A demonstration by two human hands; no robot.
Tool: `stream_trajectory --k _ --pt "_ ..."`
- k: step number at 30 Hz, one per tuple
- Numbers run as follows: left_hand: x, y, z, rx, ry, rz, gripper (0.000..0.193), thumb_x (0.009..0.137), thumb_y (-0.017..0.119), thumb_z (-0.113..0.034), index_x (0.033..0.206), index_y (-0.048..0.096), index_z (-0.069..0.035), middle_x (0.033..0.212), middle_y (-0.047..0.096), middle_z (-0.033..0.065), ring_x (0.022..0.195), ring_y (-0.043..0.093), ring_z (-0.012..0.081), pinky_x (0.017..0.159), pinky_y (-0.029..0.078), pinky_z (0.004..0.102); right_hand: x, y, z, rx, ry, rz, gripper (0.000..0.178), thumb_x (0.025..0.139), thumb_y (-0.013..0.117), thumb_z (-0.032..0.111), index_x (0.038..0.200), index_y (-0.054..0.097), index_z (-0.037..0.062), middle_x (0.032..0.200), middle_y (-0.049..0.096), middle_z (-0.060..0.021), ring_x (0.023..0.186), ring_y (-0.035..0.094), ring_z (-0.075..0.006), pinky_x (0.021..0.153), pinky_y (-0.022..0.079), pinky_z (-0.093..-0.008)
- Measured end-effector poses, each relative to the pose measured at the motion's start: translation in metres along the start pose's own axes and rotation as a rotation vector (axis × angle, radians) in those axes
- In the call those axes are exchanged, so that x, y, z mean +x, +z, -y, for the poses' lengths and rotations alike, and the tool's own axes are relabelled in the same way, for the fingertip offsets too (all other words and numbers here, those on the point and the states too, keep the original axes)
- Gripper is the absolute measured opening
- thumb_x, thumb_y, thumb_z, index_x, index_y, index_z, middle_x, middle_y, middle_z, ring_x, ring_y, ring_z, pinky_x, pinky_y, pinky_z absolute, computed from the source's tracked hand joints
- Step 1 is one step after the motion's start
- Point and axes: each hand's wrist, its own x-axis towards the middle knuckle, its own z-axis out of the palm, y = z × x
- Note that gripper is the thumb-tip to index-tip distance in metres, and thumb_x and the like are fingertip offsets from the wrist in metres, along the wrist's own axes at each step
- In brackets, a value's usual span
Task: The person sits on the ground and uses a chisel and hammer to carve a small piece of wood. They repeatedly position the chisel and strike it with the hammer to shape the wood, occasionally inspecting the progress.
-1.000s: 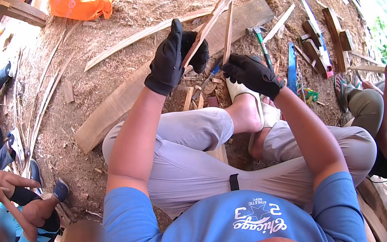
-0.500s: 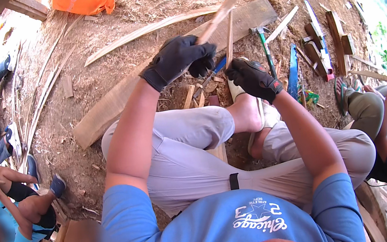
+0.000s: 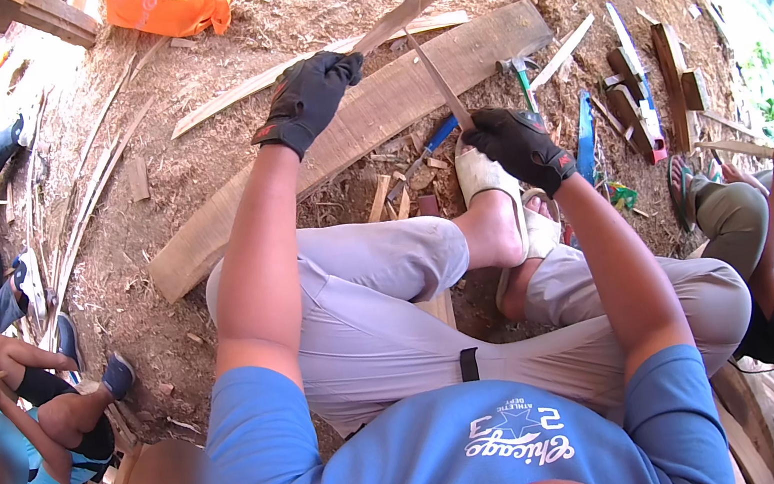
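My left hand (image 3: 312, 102), in a black glove, is closed around the near end of a flat wooden strip (image 3: 406, 12), which points away to the upper right. My gloved right hand (image 3: 516, 148) grips a thin, tapering strip (image 3: 438, 77) that looks like wood. It slants up to the left, and its tip comes close to the wooden strip's underside; whether they touch I cannot tell. Below both hands a long wooden plank (image 3: 333, 154) lies on the ground, beyond my legs.
A hammer (image 3: 521, 79), a blue-handled tool (image 3: 439, 135), a blue saw-like blade (image 3: 585, 138) and wood blocks (image 3: 676, 85) lie right of centre. An orange bag (image 3: 172, 0) sits at the far side. Other people sit at left and right, holding sticks.
My hands have moved apart: the left went left and away with the wooden strip, the right slightly right and nearer. The thin strip now leans left instead of slightly right.
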Motion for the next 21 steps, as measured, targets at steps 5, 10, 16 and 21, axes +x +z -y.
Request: stream_trajectory --k 5,10,16,21 --pt "-0.006 -0.036 0.004 0.164 -0.081 -0.003 0.043 0.102 0.058 -0.052 0.099 0.079 -0.014 0.083 0.072 0.0105 0.076 0.065 0.0236 0.078 0.052 0.0397 -0.002 -0.026 -0.059 -0.686 0.086 -0.163 0.022 0.097 0.063 0.025 0.108 0.072 0.0082 0.106 0.075 -0.0189 0.098 0.073 -0.0371 0.082 0.058 -0.0504" --pt "-0.014 -0.037 0.015 -0.184 -0.149 0.149 0.036 0.105 0.056 -0.04 0.106 0.079 -0.012 0.075 0.066 -0.0002 0.061 0.054 0.0099 0.057 0.046 0.0305 -0.012 -0.014 -0.133 -0.661 0.395 -0.053 0.041 0.09 0.075 0.036 0.118 0.068 0.0071 0.11 0.073 -0.0232 0.105 0.071 -0.0397 0.087 0.056 -0.0513" --pt "-0.014 0.009 0.012 -0.233 -0.278 0.631 0.033 0.107 0.055 -0.03 0.114 0.079 -0.009 0.073 0.058 -0.0043 0.06 0.05 0.0067 0.054 0.044 0.0262 -0.002 -0.003 -0.126 -0.507 0.352 -0.219 0.073 0.092 0.072 0.044 0.152 0.049 0.0098 0.138 0.064 -0.0231 0.12 0.067 -0.0402 0.099 0.055 -0.0502" --pt "-0.012 0.028 0.013 -0.38 -0.271 0.729 0.033 0.106 0.056 -0.03 0.118 0.079 -0.009 0.075 0.062 -0.0033 0.06 0.052 0.0081 0.056 0.045 0.0267 -0.001 -0.003 -0.042 -0.552 -0.224 -0.605 0.065 0.091 0.075 0.039 0.149 0.055 0.0164 0.146 0.059 -0.0197 0.127 0.062 -0.0407 0.103 0.052 -0.0502"
